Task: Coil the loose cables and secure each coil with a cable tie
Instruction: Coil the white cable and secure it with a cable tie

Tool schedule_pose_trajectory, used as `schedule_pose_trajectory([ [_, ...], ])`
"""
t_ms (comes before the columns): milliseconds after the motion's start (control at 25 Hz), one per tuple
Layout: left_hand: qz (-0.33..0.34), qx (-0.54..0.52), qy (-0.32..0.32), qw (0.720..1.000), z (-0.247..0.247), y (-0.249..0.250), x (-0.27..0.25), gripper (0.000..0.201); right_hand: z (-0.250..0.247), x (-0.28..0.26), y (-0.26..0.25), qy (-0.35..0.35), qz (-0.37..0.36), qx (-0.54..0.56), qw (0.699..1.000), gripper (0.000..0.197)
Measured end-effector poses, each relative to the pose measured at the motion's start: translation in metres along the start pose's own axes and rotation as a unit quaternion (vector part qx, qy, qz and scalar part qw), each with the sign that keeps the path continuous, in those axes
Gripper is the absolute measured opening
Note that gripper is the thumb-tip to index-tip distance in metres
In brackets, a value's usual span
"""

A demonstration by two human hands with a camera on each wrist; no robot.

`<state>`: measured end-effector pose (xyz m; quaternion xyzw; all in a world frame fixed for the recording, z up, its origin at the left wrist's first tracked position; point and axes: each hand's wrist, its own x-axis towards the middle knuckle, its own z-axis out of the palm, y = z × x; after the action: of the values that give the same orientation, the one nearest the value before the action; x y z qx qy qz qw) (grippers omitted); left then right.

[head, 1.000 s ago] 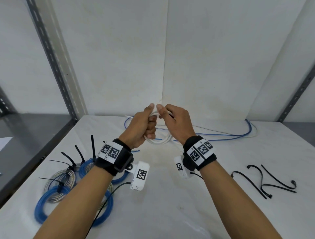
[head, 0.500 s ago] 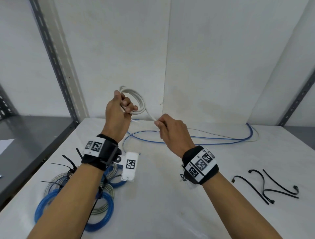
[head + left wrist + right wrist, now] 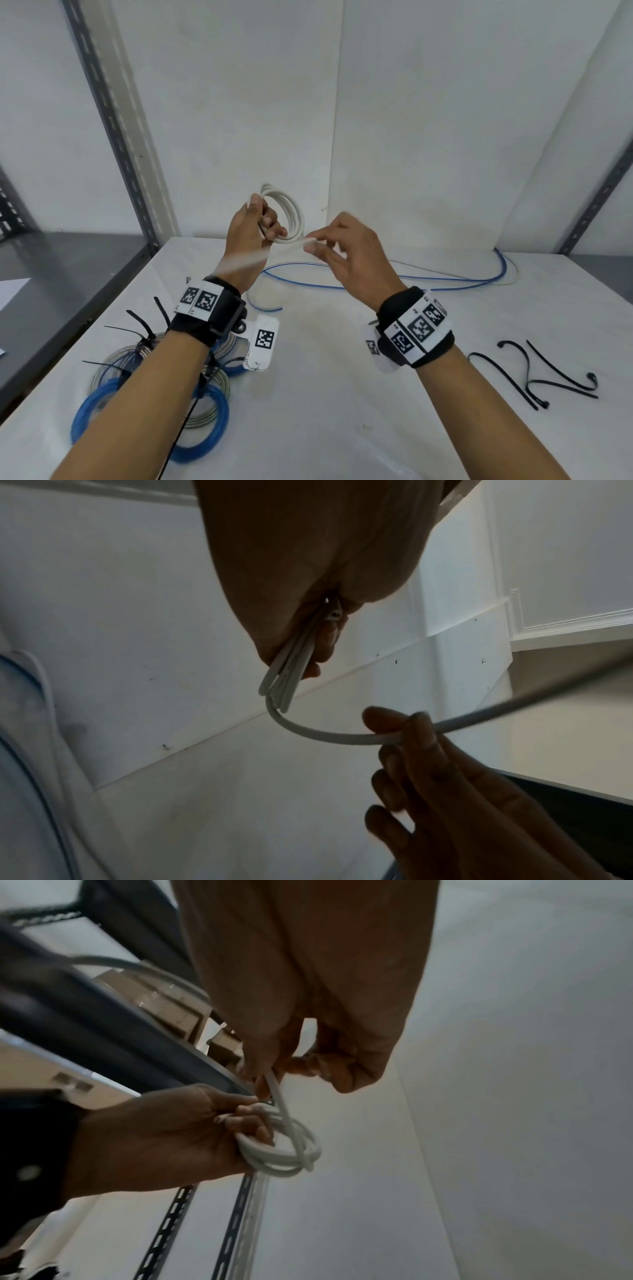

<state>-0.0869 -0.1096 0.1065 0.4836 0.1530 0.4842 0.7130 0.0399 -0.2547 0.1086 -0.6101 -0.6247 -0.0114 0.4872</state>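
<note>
1. Since half a second ago my right hand (image 3: 346, 253) has risen and closed in toward the left, so the stretch of white cable (image 3: 291, 244) between them is much shorter; the left hand (image 3: 251, 241) sits about where it was.
2. Left grip: fingers and thumb are clenched round the white coil (image 3: 289, 219), several turns bunched together, raised above the far middle of the table (image 3: 342, 394) in front of the back wall.
3. Right grip: thumb and fingertips (image 3: 416, 725) pinch the single free strand just beside the coil; the remaining fingers are loosely spread.
4. The relation that matters: the coil stands upright, its ring to the right of my left grip, toward the right hand. The free strand leaves the coil's bottom edge and runs rightward into my right pinch, then trails back, blurred, across my left wrist.
5. My judgement: the right hand is nearer the slack, so it should carry the next turn up and over into the left grip.
6. Loose cable ties (image 3: 534, 375) wait near the table's right edge; tied coils (image 3: 150, 394) lie at the near-left corner; a blue cable (image 3: 445, 284) lies loose along the far edge.
</note>
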Motion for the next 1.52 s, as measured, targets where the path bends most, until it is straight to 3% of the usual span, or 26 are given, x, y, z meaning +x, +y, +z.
schedule_pose_trajectory([
  [80,-0.002,0.008,-0.007,1.0,0.002,-0.002,-0.004,0.034,-0.001,0.001,-0.002,0.024,-0.016,0.006,1.0,0.01],
  [160,0.027,0.115,-0.037,0.992,0.005,-0.01,-0.007,0.034,0.003,0.002,-0.009,-0.023,0.006,0.043,0.999,0.01],
  [280,0.045,0.275,-0.128,0.952,0.002,-0.024,-0.016,0.04,0.004,0.001,-0.015,-0.064,0.039,0.098,0.992,0.01],
  [400,0.024,0.282,-0.168,0.944,0.001,-0.024,-0.024,0.043,-0.006,0.001,-0.013,-0.056,0.101,0.193,0.974,0.012],
  [480,0.018,0.308,-0.185,0.933,0.011,-0.019,-0.031,0.043,-0.009,0.002,-0.013,-0.061,0.104,0.196,0.973,0.015],
  [600,-0.007,0.304,-0.214,0.928,0.026,-0.019,-0.042,0.05,-0.01,0.007,-0.014,0.008,0.083,0.138,0.987,0.017],
  [680,-0.053,0.277,-0.229,0.932,0.03,-0.021,-0.05,0.06,-0.014,0.014,-0.013,0.082,0.148,0.234,0.957,0.022],
  [760,-0.069,0.264,-0.239,0.932,0.031,-0.021,-0.055,0.065,-0.017,0.017,-0.012,0.13,0.21,0.332,0.91,0.05],
  [840,-0.06,0.26,-0.25,0.931,0.028,-0.02,-0.056,0.057,-0.016,0.014,-0.006,0.17,0.242,0.375,0.879,0.091],
  [880,-0.058,0.255,-0.254,0.931,0.027,-0.019,-0.056,0.052,-0.014,0.013,-0.005,0.184,0.244,0.378,0.874,0.108],
  [920,-0.058,0.249,-0.258,0.932,0.025,-0.019,-0.054,0.049,-0.013,0.011,-0.004,0.19,0.235,0.367,0.88,0.109],
  [960,-0.059,0.246,-0.258,0.933,0.024,-0.018,-0.053,0.048,-0.012,0.01,-0.003,0.192,0.216,0.339,0.895,0.094],
  [1040,-0.056,0.242,-0.243,0.938,0.022,-0.016,-0.05,0.048,-0.014,0.011,0.001,0.187,0.166,0.212,0.945,0.037],
  [1080,-0.056,0.231,-0.231,0.943,0.02,-0.014,-0.048,0.047,-0.016,0.01,0.002,0.173,0.139,0.136,0.966,0.02],
  [1160,-0.065,0.187,-0.199,0.96,0.017,-0.009,-0.043,0.047,-0.019,0.006,0.005,0.128,0.094,-0.013,0.987,0.017],
  [1280,-0.089,0.135,-0.147,0.976,0.012,-0.007,-0.036,0.051,-0.018,0.002,0.01,0.086,0.059,-0.159,0.982,0.017],
  [1440,-0.125,0.025,-0.11,0.986,0.014,-0.007,-0.037,0.05,-0.015,0.0,0.009,0.073,0.07,-0.01,0.995,0.013],
  [1520,-0.133,-0.025,-0.109,0.985,0.016,-0.004,-0.036,0.051,-0.01,-0.004,0.008,0.128,0.073,0.038,0.988,0.011],
])
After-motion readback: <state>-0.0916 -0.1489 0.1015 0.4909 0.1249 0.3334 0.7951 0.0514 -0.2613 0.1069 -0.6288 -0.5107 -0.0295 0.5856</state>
